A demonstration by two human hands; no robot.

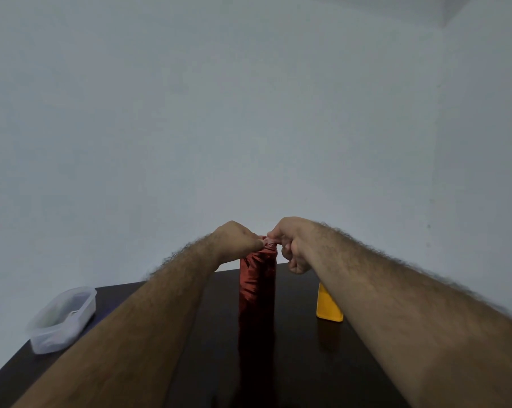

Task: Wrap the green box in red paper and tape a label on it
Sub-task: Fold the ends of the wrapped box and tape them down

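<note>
Red-papered box (257, 293), upright, lower centre: left hand (237, 240) and right hand (290, 245) pinch its gathered top (no green showing). Step: closing end; next, tape.

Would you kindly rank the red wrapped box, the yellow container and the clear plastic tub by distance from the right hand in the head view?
1. Red wrapped box: right hand pinches its top.
2. Yellow container: below the hand, right side.
3. Clear plastic tub: far left table edge.
</note>
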